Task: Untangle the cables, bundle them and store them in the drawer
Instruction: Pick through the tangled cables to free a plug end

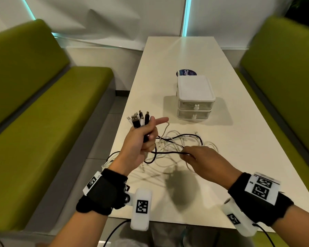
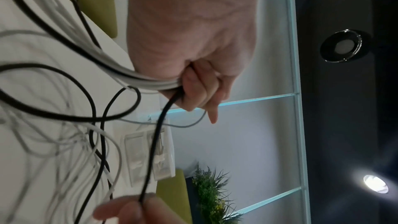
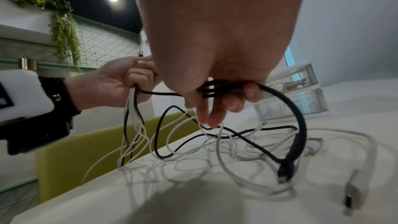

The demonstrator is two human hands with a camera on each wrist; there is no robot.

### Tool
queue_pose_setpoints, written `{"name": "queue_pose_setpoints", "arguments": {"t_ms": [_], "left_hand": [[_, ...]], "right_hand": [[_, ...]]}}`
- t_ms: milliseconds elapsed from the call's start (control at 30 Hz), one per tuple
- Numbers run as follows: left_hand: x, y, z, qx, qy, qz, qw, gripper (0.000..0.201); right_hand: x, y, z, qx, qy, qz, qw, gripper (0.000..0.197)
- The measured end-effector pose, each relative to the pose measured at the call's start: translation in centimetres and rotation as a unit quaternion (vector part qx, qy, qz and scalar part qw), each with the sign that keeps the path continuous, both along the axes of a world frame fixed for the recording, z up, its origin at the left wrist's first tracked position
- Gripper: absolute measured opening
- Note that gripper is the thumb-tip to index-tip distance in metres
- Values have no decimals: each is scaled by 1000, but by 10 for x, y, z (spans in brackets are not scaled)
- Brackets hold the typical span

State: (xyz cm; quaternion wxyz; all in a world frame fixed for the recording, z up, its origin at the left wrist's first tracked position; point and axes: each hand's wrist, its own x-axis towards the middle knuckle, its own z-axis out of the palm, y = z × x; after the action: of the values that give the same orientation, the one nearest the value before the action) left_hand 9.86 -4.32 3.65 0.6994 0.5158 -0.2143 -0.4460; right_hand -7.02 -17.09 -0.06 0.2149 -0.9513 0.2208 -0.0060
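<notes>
My left hand (image 1: 143, 139) is raised above the table's left edge and grips a bunch of black and white cables, their plugs (image 1: 138, 118) sticking up out of the fist; its index finger points out. The cables hang down into a tangle (image 1: 175, 148) of white and black loops on the white table (image 1: 185, 56). My right hand (image 1: 200, 159) hovers over the tangle and pinches a black cable (image 3: 226, 87) that runs across to the left fist. A small white two-drawer box (image 1: 194, 100) stands beyond the tangle, both drawers closed.
Green bench seats (image 1: 43, 122) flank the table on both sides (image 1: 284, 77). A dark blue round sticker (image 1: 185, 73) lies behind the drawer box. A loose white plug (image 3: 353, 192) lies on the table near my right hand.
</notes>
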Motion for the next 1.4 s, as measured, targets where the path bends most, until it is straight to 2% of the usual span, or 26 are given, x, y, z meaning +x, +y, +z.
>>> {"name": "queue_pose_setpoints", "arguments": {"t_ms": [100,267,400,500,567,700,767,867,933,1000,1067,1133,1200,1300,1400], "left_hand": [[-2,2,0,2,-20,-9,1000,49],[-1,0,1,-23,-12,18,999,73],[1,2,3,-13,-25,43,999,80],[2,3,4,-25,-19,65,997,76],[-1,1,3,-14,-48,50,998,74],[-22,-6,-6,53,-160,-40,985,66],[-35,-8,-13,72,-229,-59,969,60],[-45,-11,-27,95,-369,-52,923,48],[-49,-13,-35,111,-422,-75,897,46],[-53,-14,-35,152,-443,-124,875,48],[-57,-15,-32,164,-424,-148,878,45],[-53,-14,-29,137,-392,-132,900,43],[-42,-14,-23,110,-341,-58,932,37],[-18,-11,-10,67,-185,102,975,32],[2,-2,-1,29,-127,204,970,32]], "right_hand": [[-3,-1,4,18,16,-59,998,43],[-1,2,14,-21,71,-139,987,73],[-13,-20,12,7,92,-187,978,85],[-28,-39,13,68,57,-208,974,84],[-32,-43,15,99,20,-198,975,80],[-18,-25,20,121,-52,-97,987,71],[-10,-15,20,106,-98,-59,988,62],[-2,-6,19,94,-140,-97,981,48],[2,-3,18,107,-158,-121,974,41],[5,0,16,109,-167,-119,973,35],[8,3,15,119,-171,-105,972,35],[7,2,15,126,-167,-83,974,39],[3,-2,15,140,-152,-76,976,47],[-7,-11,7,176,-130,-85,972,53],[-11,-15,2,171,-126,-74,974,50]]}}
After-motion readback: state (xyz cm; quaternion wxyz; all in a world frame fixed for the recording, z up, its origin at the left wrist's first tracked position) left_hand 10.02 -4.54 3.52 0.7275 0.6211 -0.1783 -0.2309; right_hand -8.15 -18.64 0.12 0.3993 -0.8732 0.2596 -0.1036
